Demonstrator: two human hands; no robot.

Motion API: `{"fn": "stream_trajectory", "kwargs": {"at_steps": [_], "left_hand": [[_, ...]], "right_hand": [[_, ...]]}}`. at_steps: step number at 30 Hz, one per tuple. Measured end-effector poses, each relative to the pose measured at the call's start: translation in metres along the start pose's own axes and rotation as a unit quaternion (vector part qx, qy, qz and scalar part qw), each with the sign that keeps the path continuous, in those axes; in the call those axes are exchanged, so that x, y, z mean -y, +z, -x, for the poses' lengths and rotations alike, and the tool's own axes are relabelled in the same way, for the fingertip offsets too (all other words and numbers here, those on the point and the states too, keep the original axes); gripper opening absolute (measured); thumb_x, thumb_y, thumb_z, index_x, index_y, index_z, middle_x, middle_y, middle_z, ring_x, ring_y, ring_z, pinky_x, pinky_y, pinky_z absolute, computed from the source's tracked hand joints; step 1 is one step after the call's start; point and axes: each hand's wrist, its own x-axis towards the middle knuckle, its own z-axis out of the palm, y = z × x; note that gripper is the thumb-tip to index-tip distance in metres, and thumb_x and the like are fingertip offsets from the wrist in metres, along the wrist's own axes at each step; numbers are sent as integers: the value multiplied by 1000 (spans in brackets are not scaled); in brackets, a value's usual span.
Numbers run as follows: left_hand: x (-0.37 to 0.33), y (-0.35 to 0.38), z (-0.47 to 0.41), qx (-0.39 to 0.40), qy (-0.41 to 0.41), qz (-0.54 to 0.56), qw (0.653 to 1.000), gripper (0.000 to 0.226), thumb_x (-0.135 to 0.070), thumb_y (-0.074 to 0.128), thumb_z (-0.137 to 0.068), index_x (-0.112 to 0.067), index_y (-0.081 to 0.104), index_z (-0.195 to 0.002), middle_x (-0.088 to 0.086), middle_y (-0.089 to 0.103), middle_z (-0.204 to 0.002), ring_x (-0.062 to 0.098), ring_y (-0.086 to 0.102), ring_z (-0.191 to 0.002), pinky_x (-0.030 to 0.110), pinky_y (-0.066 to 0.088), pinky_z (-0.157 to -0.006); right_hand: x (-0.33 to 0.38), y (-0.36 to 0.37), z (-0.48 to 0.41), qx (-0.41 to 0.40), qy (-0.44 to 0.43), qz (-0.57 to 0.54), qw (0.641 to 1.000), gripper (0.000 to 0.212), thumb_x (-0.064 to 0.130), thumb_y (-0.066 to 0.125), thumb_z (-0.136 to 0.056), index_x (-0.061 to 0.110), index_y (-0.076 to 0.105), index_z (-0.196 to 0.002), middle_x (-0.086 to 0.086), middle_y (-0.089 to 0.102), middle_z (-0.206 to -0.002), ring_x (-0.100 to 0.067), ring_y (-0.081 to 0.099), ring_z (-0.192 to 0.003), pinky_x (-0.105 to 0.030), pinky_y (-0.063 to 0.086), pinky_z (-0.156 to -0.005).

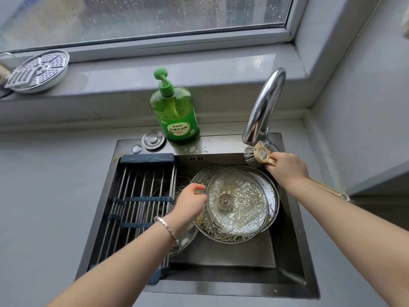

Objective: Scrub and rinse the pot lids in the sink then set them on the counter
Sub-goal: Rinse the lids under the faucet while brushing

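A soapy glass pot lid [234, 204] is tilted up in the sink [285, 258], its underside facing me. My left hand [191, 203] grips its left rim. A second steel-rimmed lid [271, 191] leans behind it on the right, and part of a third lid [183, 240] shows under my left wrist. My right hand [286, 168] is shut on a long-handled dish brush [256, 155], held up by the faucet base, above and to the right of the lids. The brush bristles point left and are apart from the lid.
A chrome faucet [263, 107] arches over the sink's back right. A green dish-soap pump bottle [174, 111] stands on the back ledge beside a round drain cap [153, 139]. A roll-up drying rack [141, 204] covers the sink's left half. A steamer plate [39, 70] rests on the windowsill. Grey counter [44, 196] surrounds the sink.
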Motion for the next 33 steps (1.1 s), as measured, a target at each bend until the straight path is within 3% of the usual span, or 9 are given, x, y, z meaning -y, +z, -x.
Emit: {"fn": "stream_trajectory", "kwargs": {"at_steps": [4, 8, 11, 14, 18, 21, 27, 31, 33], "left_hand": [[-18, 9, 7, 13, 34, 33, 999, 41, -5, 50, -88, -13, 47, -129, 4, 58, -99, 18, 55, -86, 38, 51, -83], [-46, 23, 13, 28, 53, 194, 979, 52, -21, 44, -97, -14, 24, -145, 7, 51, -121, 17, 51, -109, 33, 47, -88], [-61, 38, 25, 80, 65, 270, 957, 51, -29, 47, -96, -18, 28, -142, 8, 52, -127, 16, 55, -103, 27, 47, -81], [-62, 44, 25, 50, 91, 265, 959, 29, -23, 60, -90, -14, 54, -116, 6, 65, -102, 19, 62, -96, 32, 53, -82], [-53, 54, 33, 62, 22, 414, 908, 16, -24, 60, -89, -8, 61, -95, 10, 63, -88, 15, 64, -73, 27, 53, -65], [-43, 63, 44, 44, -39, 383, 922, 32, -34, 60, -88, -4, 60, -98, 8, 61, -68, 10, 55, -42, 17, 43, -41], [-51, 57, 22, -2, -25, 277, 961, 24, -28, 47, -96, -12, 52, -80, 6, 57, -71, 18, 55, -60, 27, 48, -57], [-53, 54, 17, 5, -145, 361, 921, 30, -28, 51, -96, -4, 58, -80, 10, 62, -49, 21, 62, -44, 29, 54, -48], [-49, 54, 15, 7, -158, 388, 908, 34, -37, 58, -91, -6, 60, -78, 8, 63, -54, 21, 61, -48, 30, 55, -52]], "right_hand": [[5, -2, 7, 19, 25, -50, 998, 19, 28, 57, -87, 23, 65, -103, -9, 67, -97, -30, 58, -88, -27, 37, -63], [38, -11, 51, 104, -8, -243, 964, 23, 30, 61, -86, 22, 63, -107, 4, 67, -86, -16, 61, -76, -28, 47, -63], [70, -23, 91, 136, 5, -408, 903, 31, 43, 50, -91, 31, 58, -118, 18, 59, -69, 0, 52, -59, -16, 40, -53], [82, -31, 113, 141, 69, -522, 838, 31, 54, 44, -89, 39, 60, -110, 16, 40, -43, 0, 32, -41, -16, 26, -42], [92, -33, 122, 195, 191, -657, 702, 32, 40, 54, -91, 14, 61, -108, 3, 32, -51, -4, 21, -35, -14, 16, -32], [95, -28, 124, 209, 262, -686, 646, 23, 37, 53, -92, 18, 58, -103, 0, 28, -54, -3, 19, -31, -11, 14, -29], [95, -27, 132, 188, 261, -653, 686, 11, 34, 57, -91, 25, 60, -97, 3, 29, -50, -4, 20, -32, -12, 15, -30], [101, -25, 138, 182, 267, -642, 695, 14, 34, 59, -90, 20, 60, -92, 5, 29, -46, -4, 19, -32, -12, 15, -31], [107, -20, 142, 177, 280, -645, 689, 18, 34, 59, -90, 17, 56, -82, 4, 30, -47, -4, 19, -32, -12, 14, -32]]}}
